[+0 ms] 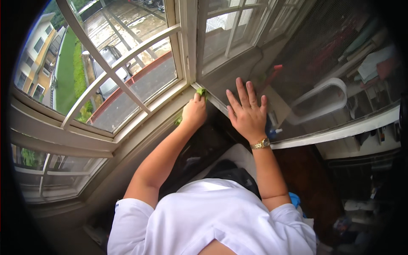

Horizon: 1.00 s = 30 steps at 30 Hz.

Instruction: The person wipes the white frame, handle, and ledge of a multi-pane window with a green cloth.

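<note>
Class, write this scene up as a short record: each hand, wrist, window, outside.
Left hand: closed on a green cloth, at the corner where window and screen meet
Right hand: fingers spread, over the mesh screen; contact unclear
Right wrist: gold-coloured watch
Window: white-framed, divided into panes
Outside: silver vehicle, green lawn

My left hand (195, 112) curled tight; my right hand (250, 120) splayed, its back toward me; both forearms (163, 155) extended forward
</note>
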{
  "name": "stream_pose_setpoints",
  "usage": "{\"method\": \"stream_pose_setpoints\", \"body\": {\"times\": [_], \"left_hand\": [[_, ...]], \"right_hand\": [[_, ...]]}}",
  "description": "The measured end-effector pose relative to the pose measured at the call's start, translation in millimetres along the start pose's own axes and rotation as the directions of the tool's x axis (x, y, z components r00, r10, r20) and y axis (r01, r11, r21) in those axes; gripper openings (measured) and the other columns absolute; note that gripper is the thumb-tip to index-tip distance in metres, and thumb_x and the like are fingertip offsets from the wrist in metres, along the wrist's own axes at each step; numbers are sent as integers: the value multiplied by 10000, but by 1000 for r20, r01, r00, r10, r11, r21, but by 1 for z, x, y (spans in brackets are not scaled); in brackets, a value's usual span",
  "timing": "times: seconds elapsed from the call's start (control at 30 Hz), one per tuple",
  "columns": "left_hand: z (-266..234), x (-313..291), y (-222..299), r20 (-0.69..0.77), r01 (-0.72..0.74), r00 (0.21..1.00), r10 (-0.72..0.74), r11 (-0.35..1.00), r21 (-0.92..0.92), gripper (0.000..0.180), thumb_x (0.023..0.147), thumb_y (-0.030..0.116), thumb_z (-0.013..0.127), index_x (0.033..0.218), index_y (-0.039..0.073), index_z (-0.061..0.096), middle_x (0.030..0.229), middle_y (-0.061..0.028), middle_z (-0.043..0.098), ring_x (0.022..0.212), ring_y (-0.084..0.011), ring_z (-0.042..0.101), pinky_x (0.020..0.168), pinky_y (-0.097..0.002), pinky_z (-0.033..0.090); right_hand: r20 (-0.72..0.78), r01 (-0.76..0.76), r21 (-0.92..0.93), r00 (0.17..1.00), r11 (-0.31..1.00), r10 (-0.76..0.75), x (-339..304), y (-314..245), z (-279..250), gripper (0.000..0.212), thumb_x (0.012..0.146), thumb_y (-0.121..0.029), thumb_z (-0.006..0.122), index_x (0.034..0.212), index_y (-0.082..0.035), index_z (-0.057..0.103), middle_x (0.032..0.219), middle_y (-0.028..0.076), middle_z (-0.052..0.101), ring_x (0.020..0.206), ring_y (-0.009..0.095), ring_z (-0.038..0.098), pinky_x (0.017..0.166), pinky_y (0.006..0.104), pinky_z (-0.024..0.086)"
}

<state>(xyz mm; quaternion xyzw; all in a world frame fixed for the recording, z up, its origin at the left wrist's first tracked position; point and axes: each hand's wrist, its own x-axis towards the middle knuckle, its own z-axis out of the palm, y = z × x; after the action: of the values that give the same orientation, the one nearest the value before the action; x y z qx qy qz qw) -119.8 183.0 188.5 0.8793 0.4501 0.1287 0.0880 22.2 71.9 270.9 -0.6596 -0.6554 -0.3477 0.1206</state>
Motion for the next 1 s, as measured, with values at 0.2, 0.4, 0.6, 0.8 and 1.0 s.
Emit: {"method": "stream_pose_setpoints", "body": {"times": [0.2,0.4,0.6,0.8,1.0], "left_hand": [[13,-39,41,93,-270,960,264,961,60,339,705,94,559,1033,11,537,961,-123,510,833,-248,584,667,-338,518],[5,-27,18,-6,-301,954,301,954,-18,324,713,106,563,1028,36,534,925,-113,503,818,-253,579,645,-352,515],[3,-39,32,2,-305,950,311,933,-191,309,716,92,549,1023,56,554,917,-110,517,835,-282,589,680,-385,503],[-18,-31,-21,243,192,952,188,252,-948,374,821,60,494,1193,40,530,1086,-65,575,997,-166,552,867,-270,424],[-50,-43,-28,292,349,933,212,-321,-880,327,916,186,520,1207,39,509,1115,-56,580,1012,-136,555,885,-291,440]], "right_hand": [[-23,-9,-7,1000,1000,9,-3,2,4,363,839,-335,510,1185,-249,576,1473,-10,269,1379,167,172,1089,468,-50],[9,-16,23,1000,1000,16,-3,2,0,349,839,-337,513,1169,-252,588,1472,-7,270,1379,170,171,1088,464,-49],[13,-30,24,999,999,30,-3,-3,-3,346,832,-341,520,1161,-261,592,1474,-7,266,1376,175,179,1086,466,-40],[-62,-28,139,997,990,37,1,-12,-12,339,819,-305,553,1150,-244,598,1410,13,371,1337,195,273,1080,479,35],[-146,126,749,989,650,-24,-2,-27,-6,446,779,-340,665,1097,-49,551,1061,100,577,1014,273,547,917,400,410]]}}
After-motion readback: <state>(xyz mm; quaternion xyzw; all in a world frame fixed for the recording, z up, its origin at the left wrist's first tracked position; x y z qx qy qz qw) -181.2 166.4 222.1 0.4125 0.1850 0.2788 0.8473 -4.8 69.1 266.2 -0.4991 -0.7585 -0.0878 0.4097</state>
